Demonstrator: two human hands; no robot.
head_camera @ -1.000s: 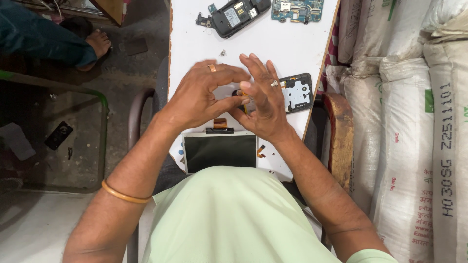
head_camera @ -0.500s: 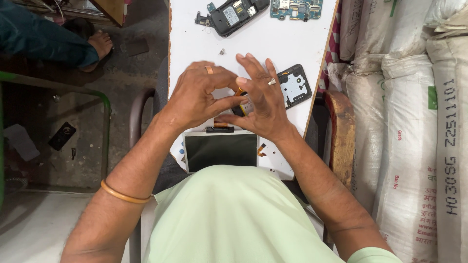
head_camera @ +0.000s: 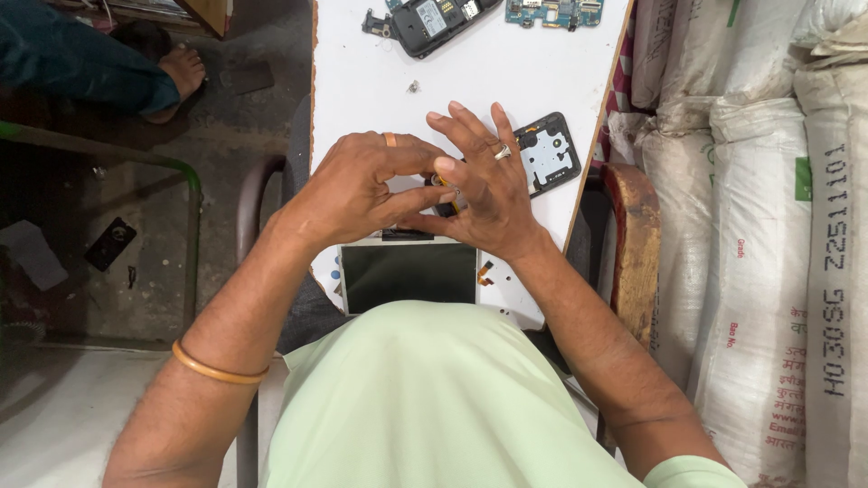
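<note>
— What have your hands got hold of?

— My left hand (head_camera: 357, 185) and right hand (head_camera: 484, 190) meet over the white tabletop (head_camera: 362, 81). Between their fingertips sits a small dark part with an orange-yellow bit (head_camera: 443, 185). Both hands are pinched narrowly on it, left thumb and fingers from one side, right thumb from the other, while my right fingers fan upward. Most of the part is hidden, so I cannot tell its shape.

— Where is that over the table?

— Just above the near end, directly over the top edge of a flat rectangular display panel with a dark screen and pale frame (head_camera: 409, 276), which lies close to my lap.

— What lies around?

— Just beside my right hand, partly under its fingers, a black phone frame with a silvery inner plate (head_camera: 551, 158). At the far end, a black opened phone body (head_camera: 432, 23) and a blue-green circuit board (head_camera: 556, 11). A tiny grey scrap (head_camera: 413, 87) lies between. White woven sacks (head_camera: 768, 226) stand stacked to my right.
</note>
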